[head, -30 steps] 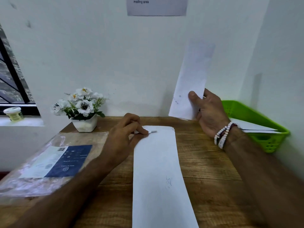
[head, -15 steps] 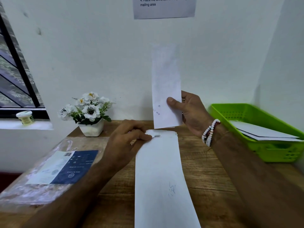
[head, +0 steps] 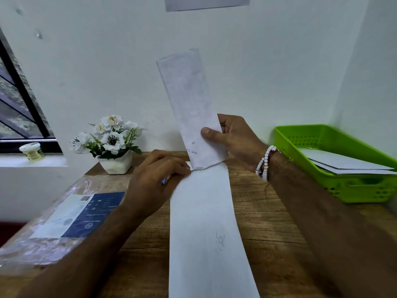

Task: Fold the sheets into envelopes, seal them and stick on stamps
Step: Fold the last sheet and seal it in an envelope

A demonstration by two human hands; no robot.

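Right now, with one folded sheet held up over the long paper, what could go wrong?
The right hand pinches the folded sheet only near its lower end; the tall tilted part is unsupported and may flop.
The sheet's lower edge meets the far end of the long paper at a slant, so it could catch and crumple.
The left hand grips just that paper's far corner; the rest lies loose and might skew.

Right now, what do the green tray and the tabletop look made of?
Green tray: looks like moulded plastic, glossy, with perforated walls. Tabletop: wood or wood-look laminate, matte; grain lines show, but which I cannot tell.
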